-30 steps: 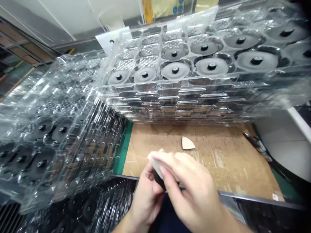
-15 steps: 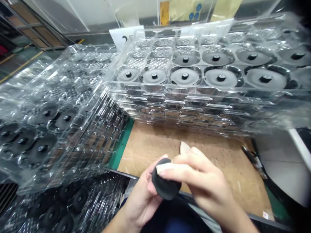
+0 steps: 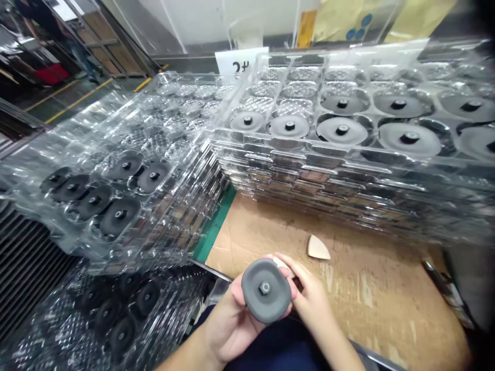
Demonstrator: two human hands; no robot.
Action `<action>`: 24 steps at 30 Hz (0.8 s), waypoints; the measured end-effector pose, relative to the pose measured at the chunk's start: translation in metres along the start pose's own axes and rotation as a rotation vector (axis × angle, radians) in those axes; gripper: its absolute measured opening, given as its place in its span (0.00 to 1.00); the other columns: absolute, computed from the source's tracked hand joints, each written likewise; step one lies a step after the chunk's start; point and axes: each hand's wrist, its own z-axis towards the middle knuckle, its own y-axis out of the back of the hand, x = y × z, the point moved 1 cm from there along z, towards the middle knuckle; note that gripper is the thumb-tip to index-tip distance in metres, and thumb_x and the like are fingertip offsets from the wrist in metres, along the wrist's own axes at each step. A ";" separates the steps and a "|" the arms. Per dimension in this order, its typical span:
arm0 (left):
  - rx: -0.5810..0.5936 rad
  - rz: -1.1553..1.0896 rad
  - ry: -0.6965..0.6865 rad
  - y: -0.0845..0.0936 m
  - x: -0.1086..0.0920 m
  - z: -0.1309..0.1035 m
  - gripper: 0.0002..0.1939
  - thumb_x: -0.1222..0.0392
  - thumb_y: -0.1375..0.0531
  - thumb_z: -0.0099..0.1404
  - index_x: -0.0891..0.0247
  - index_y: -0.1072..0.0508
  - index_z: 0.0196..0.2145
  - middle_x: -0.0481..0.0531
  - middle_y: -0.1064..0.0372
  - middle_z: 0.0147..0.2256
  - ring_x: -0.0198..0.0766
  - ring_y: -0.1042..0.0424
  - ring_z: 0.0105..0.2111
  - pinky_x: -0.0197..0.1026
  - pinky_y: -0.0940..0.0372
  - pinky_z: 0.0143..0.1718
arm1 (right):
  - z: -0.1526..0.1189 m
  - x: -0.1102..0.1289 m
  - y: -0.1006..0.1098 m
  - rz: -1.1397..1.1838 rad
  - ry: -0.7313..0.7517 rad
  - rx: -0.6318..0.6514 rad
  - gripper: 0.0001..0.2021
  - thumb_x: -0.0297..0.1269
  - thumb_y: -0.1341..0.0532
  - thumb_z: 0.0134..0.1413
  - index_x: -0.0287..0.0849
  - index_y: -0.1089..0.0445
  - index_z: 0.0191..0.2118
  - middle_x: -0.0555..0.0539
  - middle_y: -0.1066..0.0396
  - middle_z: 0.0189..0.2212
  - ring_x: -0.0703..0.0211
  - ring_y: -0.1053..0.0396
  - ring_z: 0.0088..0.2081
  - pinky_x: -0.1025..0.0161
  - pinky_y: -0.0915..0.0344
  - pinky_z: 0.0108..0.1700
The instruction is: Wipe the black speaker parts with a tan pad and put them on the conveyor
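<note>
A dark grey round part [image 3: 266, 304] with a small metal nut at its centre faces up, held by its edge in my left hand [image 3: 228, 330]. My right hand [image 3: 311, 293] is closed at the right side of the part, its fingers pinching a small white piece [image 3: 279, 263] against the rim; some fingertips are hidden behind the part. On the brown board [image 3: 247, 232], beyond my hands, lies a pale wedge-shaped piece [image 3: 318, 248].
Stacked clear trays [image 3: 328, 154] with grey round parts stand behind the board. More trays [image 3: 185, 190] stand left, others [image 3: 170, 304] lower left. A black tool [image 3: 436, 275] lies right. A person [image 3: 48, 26] is at the far upper left.
The round part has turned so its nut side shows. My right hand has moved from across its face to its right edge. The view has shifted left, uncovering the pale wedge.
</note>
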 end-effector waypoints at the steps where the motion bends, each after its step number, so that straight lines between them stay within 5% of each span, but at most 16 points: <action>1: 0.026 -0.008 0.001 0.001 0.000 0.000 0.30 0.49 0.35 0.47 0.61 0.31 0.47 0.55 0.31 0.46 0.47 0.30 0.45 0.44 0.37 0.47 | 0.002 -0.001 0.001 -0.005 -0.002 -0.001 0.17 0.39 0.49 0.56 0.46 0.34 0.50 0.46 0.32 0.47 0.55 0.33 0.48 0.60 0.35 0.48; 6: 0.131 -0.022 -0.005 0.001 0.002 0.001 0.31 0.41 0.41 0.49 0.62 0.31 0.47 0.56 0.30 0.44 0.48 0.30 0.44 0.44 0.35 0.44 | 0.013 -0.010 0.001 -0.041 0.005 -0.029 0.16 0.40 0.48 0.55 0.47 0.34 0.49 0.46 0.32 0.45 0.54 0.34 0.46 0.57 0.36 0.48; 12: 0.150 0.045 -0.091 0.000 0.011 0.000 0.30 0.35 0.53 0.55 0.54 0.33 0.48 0.53 0.30 0.43 0.42 0.25 0.34 0.33 0.32 0.28 | 0.010 -0.006 -0.001 0.008 0.013 -0.160 0.18 0.41 0.45 0.52 0.45 0.35 0.49 0.42 0.39 0.49 0.56 0.33 0.38 0.57 0.34 0.40; 15: 0.122 0.405 -0.281 0.005 0.010 -0.004 0.29 0.39 0.47 0.56 0.45 0.43 0.54 0.52 0.35 0.47 0.44 0.26 0.37 0.39 0.32 0.33 | 0.000 0.004 0.005 0.109 0.012 -0.189 0.15 0.41 0.44 0.53 0.45 0.32 0.45 0.44 0.33 0.43 0.58 0.32 0.36 0.61 0.33 0.38; 19: 0.124 1.205 -0.639 0.009 -0.001 -0.006 0.50 0.57 0.33 0.49 0.43 0.62 0.60 0.53 0.40 0.50 0.47 0.37 0.50 0.51 0.43 0.52 | -0.016 0.011 0.019 0.245 -0.016 -0.291 0.12 0.39 0.42 0.53 0.45 0.32 0.43 0.47 0.28 0.36 0.61 0.30 0.37 0.65 0.32 0.40; 24: 0.255 1.510 -0.739 0.000 -0.007 -0.001 0.56 0.63 0.33 0.49 0.52 0.71 0.60 0.58 0.39 0.49 0.43 0.37 0.49 0.48 0.42 0.52 | -0.037 0.016 0.038 0.414 0.003 -0.372 0.11 0.35 0.39 0.51 0.46 0.32 0.42 0.47 0.28 0.34 0.64 0.29 0.35 0.71 0.31 0.37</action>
